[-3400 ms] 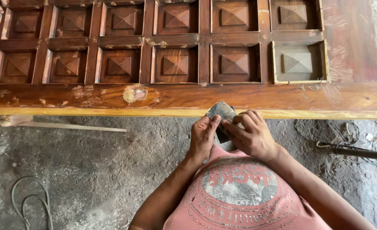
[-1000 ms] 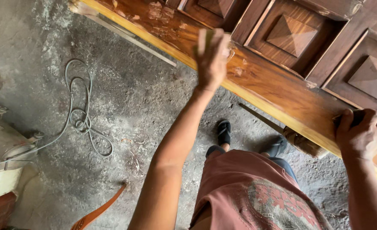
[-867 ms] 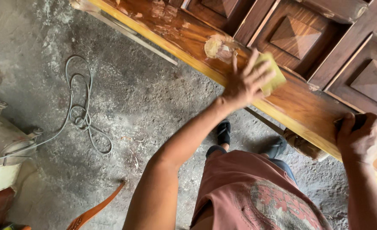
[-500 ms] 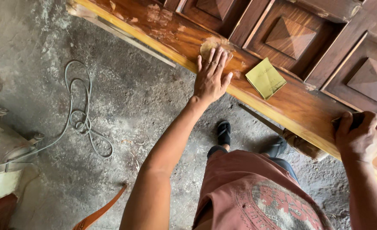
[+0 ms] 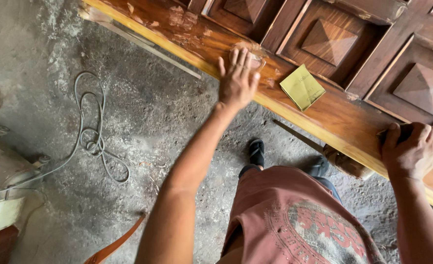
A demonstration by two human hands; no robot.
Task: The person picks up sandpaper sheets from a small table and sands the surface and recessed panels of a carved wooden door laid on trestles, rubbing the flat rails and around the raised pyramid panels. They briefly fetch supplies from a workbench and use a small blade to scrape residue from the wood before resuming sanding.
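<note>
A large carved wooden door (image 5: pixel 343 112) with raised pyramid panels lies flat across the top right. My left hand (image 5: pixel 237 80) is spread flat, fingers apart, on a pale filler patch on the door's rail. A folded yellow-green piece of sandpaper (image 5: pixel 302 88) lies loose on the rail just right of that hand. My right hand (image 5: pixel 412 149) is closed around a small dark object, mostly hidden by the fingers, and rests on the door's near edge.
A grey cable (image 5: pixel 96 142) loops on the dusty concrete floor at left. A machine (image 5: pixel 3 176) stands at the left edge. A brown strap (image 5: pixel 116 244) lies at the bottom. A wooden support (image 5: pixel 346 164) sits under the door near my feet.
My left hand carried the sandpaper to the rail, dropped it there, and moved left onto the pale patch. My right hand stayed closed at the door's edge.
</note>
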